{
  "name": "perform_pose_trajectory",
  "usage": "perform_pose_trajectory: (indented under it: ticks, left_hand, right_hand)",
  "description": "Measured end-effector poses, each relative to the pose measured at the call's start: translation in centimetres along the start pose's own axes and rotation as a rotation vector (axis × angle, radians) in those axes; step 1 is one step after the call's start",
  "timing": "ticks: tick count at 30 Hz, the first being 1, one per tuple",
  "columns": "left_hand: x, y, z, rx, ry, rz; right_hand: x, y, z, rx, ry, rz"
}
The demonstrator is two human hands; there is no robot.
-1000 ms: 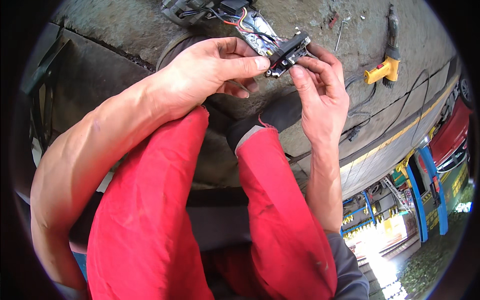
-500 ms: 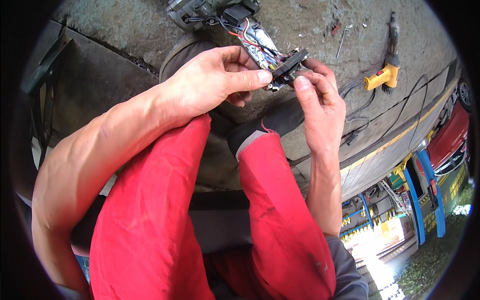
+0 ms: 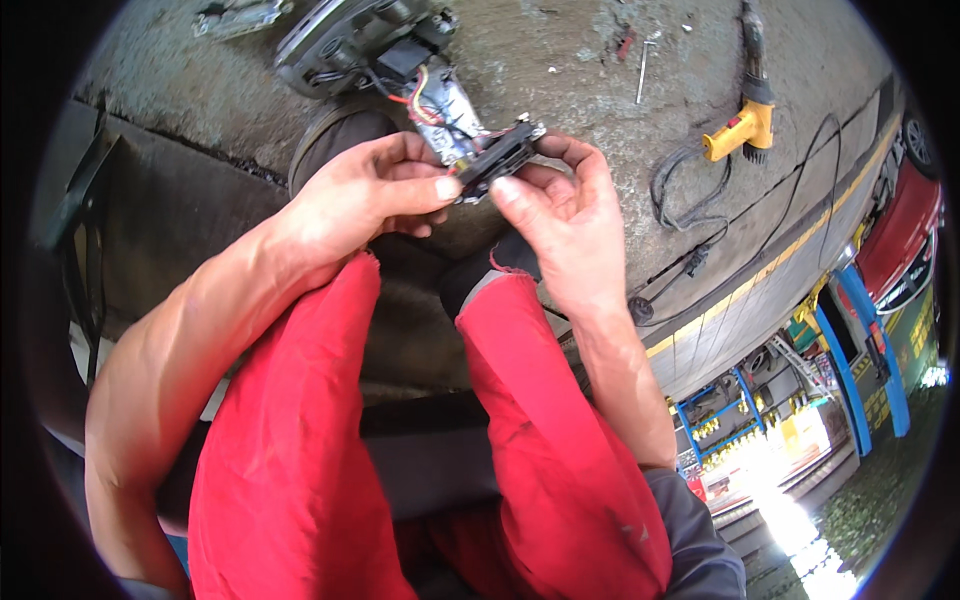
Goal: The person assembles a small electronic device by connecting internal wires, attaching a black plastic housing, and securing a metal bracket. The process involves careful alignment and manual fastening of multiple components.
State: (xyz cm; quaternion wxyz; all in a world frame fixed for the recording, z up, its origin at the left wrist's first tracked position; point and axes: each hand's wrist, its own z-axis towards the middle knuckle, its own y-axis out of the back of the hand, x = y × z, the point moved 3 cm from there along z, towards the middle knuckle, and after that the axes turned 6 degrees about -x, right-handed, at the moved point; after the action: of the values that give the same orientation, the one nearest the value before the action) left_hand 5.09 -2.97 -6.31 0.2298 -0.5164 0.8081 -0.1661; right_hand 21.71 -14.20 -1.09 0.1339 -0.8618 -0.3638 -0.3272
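red trousers [image 3: 300, 450], a black connector [image 3: 497, 160] with red and yellow wires [image 3: 420, 95], a yellow power tool [image 3: 738, 130].

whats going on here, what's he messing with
A seated person in red trousers holds a small black connector block between both hands, left hand and right hand pinching it. Coloured wires run from it to a grey part on the concrete floor. A yellow power tool lies nearby.

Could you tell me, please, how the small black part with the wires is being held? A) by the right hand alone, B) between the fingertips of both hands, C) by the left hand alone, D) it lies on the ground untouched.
B: the left hand and the right hand both pinch the small black part between their fingertips, above the knees.
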Motion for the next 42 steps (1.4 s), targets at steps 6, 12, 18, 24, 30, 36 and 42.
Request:
perform_pose_trajectory:
  ticks: [6, 12, 18, 24, 30, 36, 42]
  left_hand:
    - [-0.4, 0.7, -1.3, 0.100, 0.000, -0.023]
    - [-1.8, 1.0, -2.7, 0.108, 0.042, -0.054]
    - [-1.9, 1.8, -3.1, 0.110, 0.035, -0.060]
    - [-2.2, 1.2, -4.0, -0.002, 0.004, -0.025]
    - [-4.1, 0.7, -6.0, -0.199, -0.235, 0.159]
    - [-3.9, -0.4, -5.5, -0.172, -0.065, 0.023]
    - [-2.6, -1.3, -5.4, -0.001, 0.059, -0.154]
  right_hand:
    - [0.0, -0.8, -1.4, 0.068, 0.158, -0.122]
    - [0.9, -1.1, -1.7, 0.184, 0.232, -0.233]
    - [1.4, -1.5, -1.8, 0.176, 0.368, -0.316]
    - [1.4, -1.6, -1.4, 0.181, 0.429, -0.308]
    - [1.7, -1.6, -1.5, 0.131, 0.535, -0.355]
    - [1.5, -2.0, -1.5, 0.159, 0.495, -0.327]
    - [1.7, -2.1, -1.5, 0.197, 0.401, -0.352]
